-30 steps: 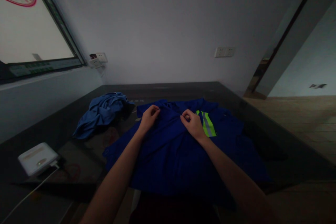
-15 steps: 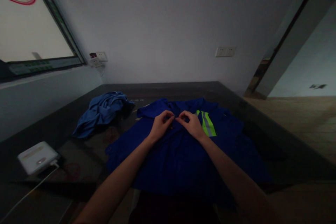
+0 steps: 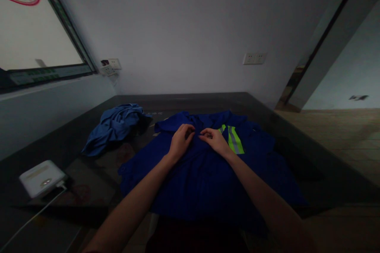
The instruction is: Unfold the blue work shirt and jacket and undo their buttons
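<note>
A dark blue work jacket [image 3: 202,178] with a yellow-green reflective stripe [image 3: 234,140] lies spread on the dark table [image 3: 311,166] in front of me. My left hand [image 3: 180,141] and my right hand [image 3: 214,140] meet near the jacket's collar, at its front opening. Both hands have their fingers curled and pinch the blue cloth, fingertips almost touching each other. What lies between the fingertips is too small and dark to make out beyond the fabric.
A crumpled lighter blue garment [image 3: 114,126] lies at the back left of the table. A white box-shaped device [image 3: 41,178] with a white cable [image 3: 32,217] sits at the left front. A window is on the left, wall sockets [image 3: 254,58] behind, a doorway on the right.
My left hand moved right from the collar's left side to meet my right hand at the jacket's front opening. Both hands now pinch the cloth close together.
</note>
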`<state>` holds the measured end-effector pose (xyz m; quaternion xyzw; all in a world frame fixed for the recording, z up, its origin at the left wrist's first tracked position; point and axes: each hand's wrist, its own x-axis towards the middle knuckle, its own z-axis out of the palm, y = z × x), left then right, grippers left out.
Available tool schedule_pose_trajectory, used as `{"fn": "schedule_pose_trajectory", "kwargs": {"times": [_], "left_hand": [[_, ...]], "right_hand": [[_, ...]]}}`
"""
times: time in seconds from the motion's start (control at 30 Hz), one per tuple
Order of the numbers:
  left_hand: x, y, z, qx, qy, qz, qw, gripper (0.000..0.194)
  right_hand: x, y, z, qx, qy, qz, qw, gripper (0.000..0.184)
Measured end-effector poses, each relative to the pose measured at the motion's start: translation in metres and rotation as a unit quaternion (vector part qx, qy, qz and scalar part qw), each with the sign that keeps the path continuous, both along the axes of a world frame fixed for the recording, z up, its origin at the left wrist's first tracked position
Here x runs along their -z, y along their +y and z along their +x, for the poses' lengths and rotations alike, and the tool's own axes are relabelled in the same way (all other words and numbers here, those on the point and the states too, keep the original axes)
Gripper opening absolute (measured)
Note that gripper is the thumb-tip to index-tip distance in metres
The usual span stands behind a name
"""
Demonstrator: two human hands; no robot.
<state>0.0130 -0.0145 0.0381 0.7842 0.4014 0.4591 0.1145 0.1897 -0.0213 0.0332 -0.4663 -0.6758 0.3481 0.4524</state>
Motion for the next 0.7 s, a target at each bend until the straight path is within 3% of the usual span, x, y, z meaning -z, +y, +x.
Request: {"fn": "schedule_pose_trajectory", "kwargs": {"times": [0.27,0.5,0.7], "left_hand": [[0.0002,-0.0034,0.0013,0.039,0.036,0.007,0.999,0.007],[0.0025,-0.0005,0.0004,0.037,0.071,-0.023,0.997,0.01],[-0.0009,-0.005,-0.0007,0.005,0.114,0.0,0.994,0.01]], "right_hand": [[0.0019,0.0008,0.0004,0.013,-0.006,0.04,0.999,0.017],[-0.0014,-0.0039,-0.0025,0.032,-0.023,0.056,0.998,0.014],[-0.0005,-0.0013,-0.0015,0.046,0.009,0.028,0.999,0.013]]}}
